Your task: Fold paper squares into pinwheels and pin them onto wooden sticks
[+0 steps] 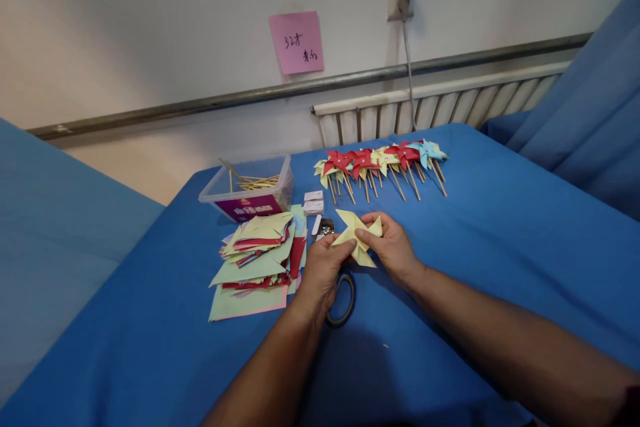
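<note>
A pale yellow paper pinwheel is held between my two hands above the blue cloth. My left hand pinches its left side, with the thumb near the middle. From the right, my right hand grips it, thumb pressed close to the centre and fingers behind the paper. No stick shows on this pinwheel. Under my left hand lies a pair of scissors, of which only the dark handle loop is visible. Just beyond the left fingers is a small open box with shiny bits inside.
Stacked coloured paper lies left of my hands. Behind it stands a clear plastic bin with wooden sticks. Two small white boxes sit right of the bin. Several finished pinwheels on sticks lie along the back, near a radiator.
</note>
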{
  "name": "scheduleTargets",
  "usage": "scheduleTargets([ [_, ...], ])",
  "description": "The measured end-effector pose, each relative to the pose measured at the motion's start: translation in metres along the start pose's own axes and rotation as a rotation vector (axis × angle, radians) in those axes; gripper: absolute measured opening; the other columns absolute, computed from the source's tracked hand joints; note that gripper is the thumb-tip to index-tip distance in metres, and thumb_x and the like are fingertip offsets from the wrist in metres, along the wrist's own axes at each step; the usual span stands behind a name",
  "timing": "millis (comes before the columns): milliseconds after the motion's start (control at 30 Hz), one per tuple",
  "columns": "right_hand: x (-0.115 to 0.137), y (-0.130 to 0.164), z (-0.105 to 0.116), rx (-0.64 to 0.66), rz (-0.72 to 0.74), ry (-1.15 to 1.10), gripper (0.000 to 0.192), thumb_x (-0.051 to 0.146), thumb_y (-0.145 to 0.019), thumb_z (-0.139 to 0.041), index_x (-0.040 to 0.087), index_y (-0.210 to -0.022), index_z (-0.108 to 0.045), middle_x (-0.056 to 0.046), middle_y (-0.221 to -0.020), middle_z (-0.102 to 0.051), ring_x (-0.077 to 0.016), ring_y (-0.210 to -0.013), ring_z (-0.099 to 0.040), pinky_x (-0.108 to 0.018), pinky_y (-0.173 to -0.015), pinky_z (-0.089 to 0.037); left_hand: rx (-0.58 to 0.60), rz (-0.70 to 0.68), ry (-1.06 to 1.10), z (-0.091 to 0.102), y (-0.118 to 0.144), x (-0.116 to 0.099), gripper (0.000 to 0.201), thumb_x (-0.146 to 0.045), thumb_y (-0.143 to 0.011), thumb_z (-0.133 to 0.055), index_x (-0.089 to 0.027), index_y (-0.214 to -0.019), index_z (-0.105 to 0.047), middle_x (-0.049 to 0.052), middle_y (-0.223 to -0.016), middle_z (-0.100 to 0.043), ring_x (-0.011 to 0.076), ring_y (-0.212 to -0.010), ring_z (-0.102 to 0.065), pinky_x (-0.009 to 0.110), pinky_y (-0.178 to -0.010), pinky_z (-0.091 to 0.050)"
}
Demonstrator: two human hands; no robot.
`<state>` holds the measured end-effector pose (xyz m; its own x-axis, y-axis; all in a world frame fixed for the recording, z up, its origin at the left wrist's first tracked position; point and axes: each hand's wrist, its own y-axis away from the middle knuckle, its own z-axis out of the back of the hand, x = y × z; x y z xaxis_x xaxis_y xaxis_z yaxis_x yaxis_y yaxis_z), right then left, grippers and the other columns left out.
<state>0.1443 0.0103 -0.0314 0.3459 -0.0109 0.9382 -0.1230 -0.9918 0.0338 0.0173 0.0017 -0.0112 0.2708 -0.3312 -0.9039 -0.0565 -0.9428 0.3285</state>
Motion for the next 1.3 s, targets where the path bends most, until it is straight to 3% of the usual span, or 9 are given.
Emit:
scheduleTargets([
  [400,0.002,0.002,-0.001,0.032,-0.027,-0.066,0.039,0.038,-0.063,-0.080,0.018,-0.091,-0.060,0.004,-0.072,-0.063,-0.0122,-0.063,-0.056,-0.026,-0.063,-0.045,-0.011,-0.013,-0.005,-0.002,0.002,-0.001,0.036,-0.025,-0.058,-0.082,-0.010,-0.089,-0.072,0.005,-0.069,-0.069,0.0153,-0.058,-0.062,0.029,-0.063,-0.050],
  [600,0.004,-0.010,0.011,-0.004,-0.062,-0.157,0.037,0.051,-0.076,-0.067,0.018,-0.093,-0.062,-0.001,-0.081,-0.067,-0.0126,-0.068,-0.060,-0.024,-0.060,-0.044,-0.047,-0.114,0.119,0.004,0.003,-0.022,0.029,-0.018,-0.062,-0.079,-0.008,-0.088,-0.071,0.008,-0.080,-0.073,0.0148,-0.065,-0.065,0.025,-0.063,-0.053],
  [733,0.000,-0.027,0.023,-0.088,-0.065,-0.029,0.037,0.048,-0.071,-0.068,0.018,-0.090,-0.059,-0.001,-0.080,-0.067,-0.0110,-0.063,-0.060,-0.023,-0.057,-0.043,-0.061,-0.179,0.371,0.015,0.002,-0.046,0.024,-0.010,-0.068,-0.072,-0.011,-0.092,-0.070,0.009,-0.089,-0.073,0.0177,-0.076,-0.068,0.027,-0.068,-0.057],
  [867,-0.008,-0.037,0.028,-0.065,-0.041,0.091,0.035,0.042,-0.065,-0.069,0.018,-0.087,-0.058,-0.001,-0.074,-0.067,-0.0111,-0.059,-0.059,-0.023,-0.055,-0.043,-0.061,-0.184,0.506,0.025,-0.002,-0.060,0.024,-0.005,-0.074,-0.063,-0.012,-0.097,-0.068,0.007,-0.090,-0.073,0.0179,-0.077,-0.069,0.026,-0.064,-0.058],
  [1133,-0.025,-0.040,0.025,0.070,0.056,0.304,0.025,0.040,-0.067,-0.064,0.019,-0.079,-0.059,0.001,-0.065,-0.063,-0.0127,-0.055,-0.057,-0.026,-0.056,-0.044,-0.140,-0.205,0.540,0.033,-0.006,-0.063,0.026,-0.001,-0.078,-0.058,-0.011,-0.100,-0.066,0.007,-0.088,-0.073,0.0171,-0.073,-0.070,0.026,-0.061,-0.059],
  [1300,-0.028,-0.034,0.015,0.133,0.182,0.533,0.016,0.032,-0.076,-0.059,0.019,-0.079,-0.066,-0.002,-0.073,-0.065,-0.0149,-0.065,-0.059,-0.028,-0.065,-0.046,-0.144,-0.202,0.536,0.032,-0.007,-0.060,0.022,-0.002,-0.078,-0.060,-0.011,-0.097,-0.067,0.007,-0.088,-0.073,0.0168,-0.075,-0.071,0.025,-0.063,-0.059],
])
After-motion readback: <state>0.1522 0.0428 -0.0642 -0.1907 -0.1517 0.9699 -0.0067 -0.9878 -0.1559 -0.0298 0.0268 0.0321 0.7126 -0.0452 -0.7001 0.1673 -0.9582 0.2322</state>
